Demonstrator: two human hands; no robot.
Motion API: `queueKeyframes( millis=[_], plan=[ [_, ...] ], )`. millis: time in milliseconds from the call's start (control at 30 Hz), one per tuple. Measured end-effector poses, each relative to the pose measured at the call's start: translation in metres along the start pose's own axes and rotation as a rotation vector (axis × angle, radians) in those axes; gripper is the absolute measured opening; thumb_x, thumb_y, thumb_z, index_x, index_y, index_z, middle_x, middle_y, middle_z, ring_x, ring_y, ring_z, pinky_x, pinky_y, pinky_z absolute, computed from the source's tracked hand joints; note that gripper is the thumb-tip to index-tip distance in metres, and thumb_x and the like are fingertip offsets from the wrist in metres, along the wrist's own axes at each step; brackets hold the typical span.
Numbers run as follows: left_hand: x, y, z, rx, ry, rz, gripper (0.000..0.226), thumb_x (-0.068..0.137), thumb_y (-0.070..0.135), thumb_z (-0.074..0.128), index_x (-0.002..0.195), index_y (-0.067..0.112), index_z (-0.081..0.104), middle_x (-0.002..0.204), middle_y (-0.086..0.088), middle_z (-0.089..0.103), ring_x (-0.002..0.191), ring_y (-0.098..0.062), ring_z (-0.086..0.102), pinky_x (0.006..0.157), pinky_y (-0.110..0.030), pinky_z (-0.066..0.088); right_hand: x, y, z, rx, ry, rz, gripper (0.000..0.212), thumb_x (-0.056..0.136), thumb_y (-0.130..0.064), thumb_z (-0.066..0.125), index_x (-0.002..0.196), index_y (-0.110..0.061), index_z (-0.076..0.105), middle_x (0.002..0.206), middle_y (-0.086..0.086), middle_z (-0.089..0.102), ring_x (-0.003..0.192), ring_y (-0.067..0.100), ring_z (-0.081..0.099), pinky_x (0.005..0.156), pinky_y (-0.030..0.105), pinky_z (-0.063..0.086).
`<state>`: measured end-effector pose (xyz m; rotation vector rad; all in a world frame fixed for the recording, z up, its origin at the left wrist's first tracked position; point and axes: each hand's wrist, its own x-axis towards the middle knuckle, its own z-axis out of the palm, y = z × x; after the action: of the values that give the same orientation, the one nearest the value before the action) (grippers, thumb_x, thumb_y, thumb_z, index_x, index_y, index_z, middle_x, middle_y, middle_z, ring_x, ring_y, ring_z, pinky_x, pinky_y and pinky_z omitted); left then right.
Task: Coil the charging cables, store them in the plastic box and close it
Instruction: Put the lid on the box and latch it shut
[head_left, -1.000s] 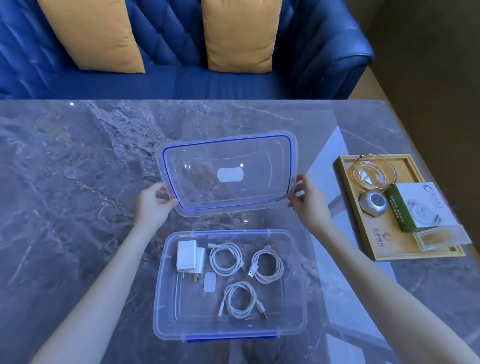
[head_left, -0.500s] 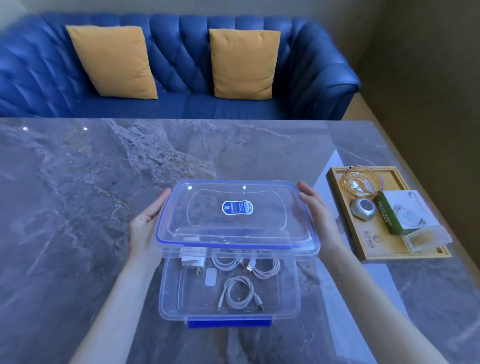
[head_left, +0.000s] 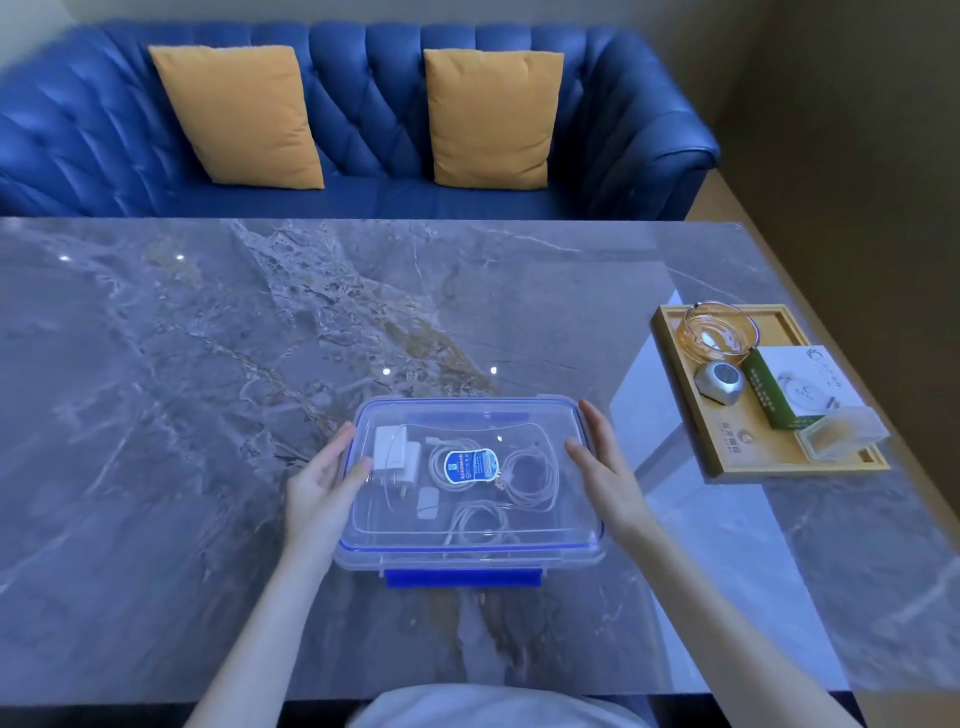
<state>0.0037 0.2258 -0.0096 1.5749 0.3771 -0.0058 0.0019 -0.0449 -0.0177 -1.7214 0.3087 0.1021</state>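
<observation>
The clear plastic box stands on the marble table in front of me, its blue front latch hanging down. The clear lid with a blue seal and an oval blue sticker lies flat on top of the box. Through it I see three coiled white cables and a white charger plug inside. My left hand holds the lid's left edge, thumb on top. My right hand holds the right edge the same way.
A wooden tray at the right table edge carries a glass ashtray, a small silver device, a green-and-white box and a clear case. A blue sofa with two orange cushions stands behind the table.
Both hands turned the lid over from behind the box, carried it toward me and lowered it onto the box. The camera tilted up, showing more sofa.
</observation>
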Motion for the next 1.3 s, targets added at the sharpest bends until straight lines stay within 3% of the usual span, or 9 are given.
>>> queueKeyframes(
  millis=[100, 433, 600, 700, 800, 933, 1033, 1200, 1300],
  plan=[
    [-0.002, -0.003, -0.003, 0.033, 0.003, 0.022, 0.046, 0.085, -0.006, 0.056, 0.13, 0.0, 0.048, 0.139, -0.008, 0.048, 0.127, -0.013, 0.045, 0.112, -0.036, 0.031, -0.002, 0.007, 0.007, -0.071, 0.008, -0.04, 0.052, 0.097, -0.011, 0.041, 0.145, -0.012, 0.023, 0.151, -0.002, 0.029, 0.135, 0.003, 0.026, 0.099, 0.006, 0.021],
    [-0.006, -0.016, 0.0, 0.088, 0.074, 0.023, 0.042, 0.089, 0.0, 0.053, 0.131, 0.004, 0.048, 0.131, -0.005, 0.054, 0.119, -0.012, 0.05, 0.103, -0.027, 0.036, -0.004, 0.019, 0.012, -0.151, 0.038, -0.082, 0.05, 0.097, -0.015, 0.039, 0.145, -0.018, 0.023, 0.155, -0.002, 0.025, 0.141, 0.01, 0.023, 0.118, 0.031, 0.018],
    [-0.004, -0.027, -0.004, 0.209, 0.079, 0.049, 0.04, 0.091, 0.008, 0.052, 0.13, 0.011, 0.051, 0.134, -0.004, 0.054, 0.125, -0.013, 0.049, 0.109, -0.034, 0.034, -0.002, 0.022, 0.01, -0.229, 0.055, -0.101, 0.049, 0.096, -0.013, 0.039, 0.144, -0.018, 0.027, 0.152, -0.001, 0.03, 0.139, 0.012, 0.027, 0.115, 0.03, 0.022],
    [-0.002, -0.026, -0.003, 0.193, 0.093, 0.042, 0.039, 0.089, 0.009, 0.055, 0.128, 0.011, 0.053, 0.131, -0.005, 0.057, 0.12, -0.013, 0.053, 0.105, -0.032, 0.037, 0.005, 0.016, 0.01, -0.412, 0.122, -0.154, 0.045, 0.09, -0.009, 0.039, 0.135, -0.01, 0.038, 0.14, 0.007, 0.045, 0.129, 0.021, 0.041, 0.107, 0.031, 0.031],
    [-0.001, -0.027, -0.004, 0.168, 0.09, 0.036, 0.042, 0.086, 0.012, 0.061, 0.127, 0.013, 0.055, 0.129, -0.006, 0.059, 0.119, -0.013, 0.054, 0.107, -0.037, 0.039, 0.021, 0.004, 0.016, -0.749, 0.15, -0.211, 0.052, 0.082, -0.024, 0.03, 0.129, -0.007, 0.044, 0.135, 0.011, 0.05, 0.128, 0.026, 0.041, 0.107, 0.038, 0.031],
    [0.0, -0.029, -0.005, 0.166, 0.096, 0.028, 0.044, 0.083, 0.013, 0.065, 0.126, 0.014, 0.056, 0.128, -0.004, 0.06, 0.119, -0.013, 0.055, 0.107, -0.041, 0.04, 0.046, -0.01, 0.031, -1.102, -0.093, -0.318, 0.068, 0.084, -0.05, 0.014, 0.136, -0.015, 0.039, 0.142, 0.003, 0.047, 0.134, 0.02, 0.036, 0.112, 0.039, 0.016],
    [0.0, -0.029, -0.005, 0.153, 0.098, 0.028, 0.043, 0.083, 0.013, 0.065, 0.126, 0.013, 0.056, 0.128, -0.003, 0.06, 0.119, -0.011, 0.055, 0.107, -0.04, 0.041, 0.066, -0.025, 0.042, -1.221, -0.271, -0.27, 0.05, 0.093, -0.049, 0.03, 0.13, -0.019, 0.046, 0.132, 0.008, 0.056, 0.125, 0.024, 0.047, 0.107, 0.039, 0.024],
    [0.001, -0.032, -0.006, 0.145, 0.111, 0.023, 0.042, 0.084, 0.015, 0.064, 0.126, 0.015, 0.057, 0.129, -0.002, 0.06, 0.12, -0.01, 0.054, 0.107, -0.038, 0.04, 0.091, -0.061, 0.054, -1.063, -0.587, 0.104, 0.055, 0.087, -0.053, 0.044, 0.13, -0.021, 0.05, 0.141, 0.005, 0.048, 0.13, 0.024, 0.043, 0.107, 0.037, 0.031],
    [0.002, -0.033, -0.007, 0.145, 0.114, 0.016, 0.042, 0.084, 0.016, 0.064, 0.125, 0.016, 0.057, 0.128, -0.001, 0.06, 0.12, -0.01, 0.054, 0.107, -0.04, 0.04, 0.099, -0.061, 0.053, -0.957, -0.617, 0.145, 0.06, 0.084, -0.049, 0.055, 0.132, -0.016, 0.047, 0.139, 0.006, 0.049, 0.127, 0.024, 0.045, 0.108, 0.036, 0.031]
  ],
)
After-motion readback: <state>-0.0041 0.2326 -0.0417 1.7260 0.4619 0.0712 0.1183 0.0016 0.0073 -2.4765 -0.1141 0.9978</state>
